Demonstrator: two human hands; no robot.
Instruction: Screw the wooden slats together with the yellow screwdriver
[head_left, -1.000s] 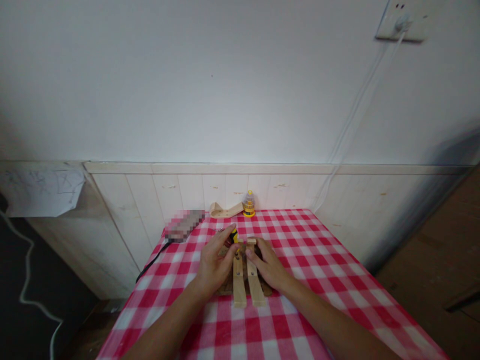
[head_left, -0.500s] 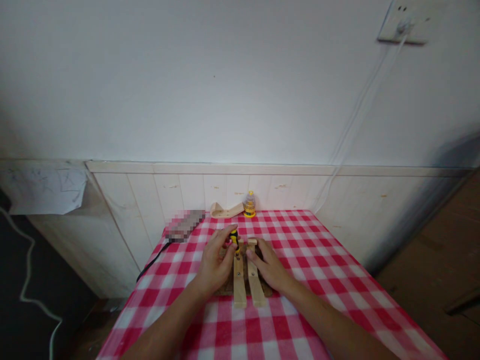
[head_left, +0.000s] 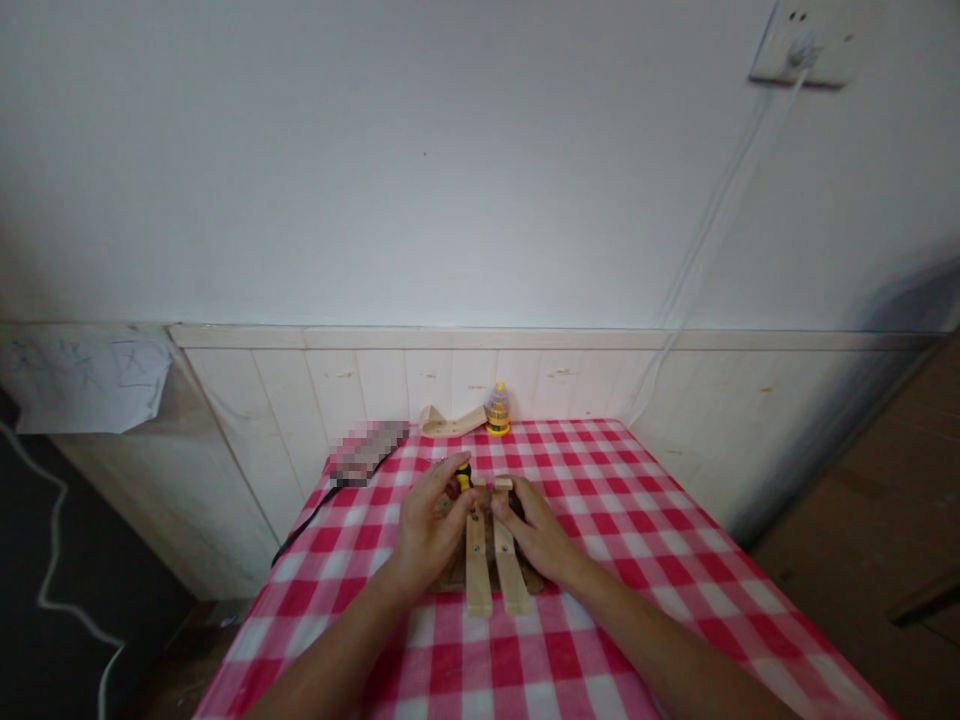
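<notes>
A yellow bit case and curved wooden piece sit against the wall panelling.

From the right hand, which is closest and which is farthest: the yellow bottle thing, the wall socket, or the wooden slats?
1. Wooden slats: under the right hand, touching it.
2. Yellow-capped container: at the table's far edge, by the wall.
3. Wall socket: high up on the right wall.

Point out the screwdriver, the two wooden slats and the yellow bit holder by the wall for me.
screwdriver (head_left: 464, 473): head view, on its yellow and black handle.
wooden slats (head_left: 477, 575): head view, on the left slat's near half.
yellow bit holder (head_left: 496, 409): head view, on its clear middle.
</notes>
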